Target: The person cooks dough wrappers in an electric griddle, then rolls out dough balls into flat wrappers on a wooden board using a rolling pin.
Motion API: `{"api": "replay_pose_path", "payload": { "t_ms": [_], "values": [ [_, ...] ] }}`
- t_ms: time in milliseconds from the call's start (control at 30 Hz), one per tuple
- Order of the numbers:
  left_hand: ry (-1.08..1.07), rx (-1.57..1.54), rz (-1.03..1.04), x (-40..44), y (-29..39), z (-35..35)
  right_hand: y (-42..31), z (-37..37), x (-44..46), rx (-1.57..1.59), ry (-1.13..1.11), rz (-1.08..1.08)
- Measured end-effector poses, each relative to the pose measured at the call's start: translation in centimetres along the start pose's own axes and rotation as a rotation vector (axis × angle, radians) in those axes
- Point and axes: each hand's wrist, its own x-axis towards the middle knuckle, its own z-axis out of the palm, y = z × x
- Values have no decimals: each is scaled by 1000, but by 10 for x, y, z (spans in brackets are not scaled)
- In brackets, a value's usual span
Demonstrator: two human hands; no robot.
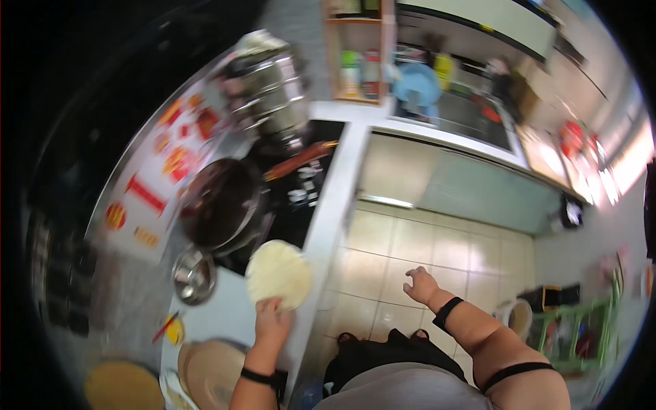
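Note:
A round, flat, pale disc that looks like dough point(279, 273) is at the counter's edge, just below the stove. My left hand point(272, 320) grips its lower rim, with the fingers on top of it. My right hand point(421, 284) hangs over the tiled floor, its fingers partly curled and apart, holding nothing. Up and to the left of the disc, a dark pan point(222, 203) sits on the black stove point(283, 205). A small metal bowl point(193, 275) stands beside the pan, left of the disc.
Stacked metal steamer pots point(270, 92) stand at the stove's far end. A brown-handled object point(298, 161) lies on the stove. Near my left forearm are a large beige bowl point(212, 372) and a yellow item point(175, 331). A green rack point(581, 331) stands at the right.

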Motion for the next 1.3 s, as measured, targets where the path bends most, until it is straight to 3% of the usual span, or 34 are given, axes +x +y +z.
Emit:
{"api": "replay_pose_path", "payload": {
  "t_ms": [167,300,367,433,500,600,667,800,867,900,1000,1067,1133,1233,1300],
  "values": [
    [-128,-42,134,-35,49,91,203,-9,-112,-48,-24,320],
    [-331,191,-28,-49,66,183,364,18,-220,-8,-142,697],
    [-539,408,-3,-50,31,239,408,19,-268,103,-188,935],
    [-781,678,-111,-43,25,269,435,16,-303,163,-159,977],
    [-785,681,-44,-36,1,305,459,19,-324,210,-124,1012],
    [-730,563,-45,-12,67,329,489,44,-341,264,164,1045],
    [-682,451,-58,7,150,332,505,44,-338,310,129,1087],
    [-710,499,115,55,216,388,523,42,-321,374,86,1055],
    [-726,510,229,81,240,417,527,20,-306,469,176,1091],
    [-751,477,169,90,265,425,534,18,-307,473,159,1110],
    [-736,508,248,127,306,467,569,-4,-293,450,294,1116],
    [-713,395,364,152,353,490,586,-28,-295,452,261,1187],
    [-721,397,361,186,392,524,603,-60,-298,418,139,1279],
    [-677,221,381,232,475,569,645,-100,-286,414,152,1373],
    [-664,128,494,257,540,591,668,-126,-270,367,182,1293]
  ]
}}
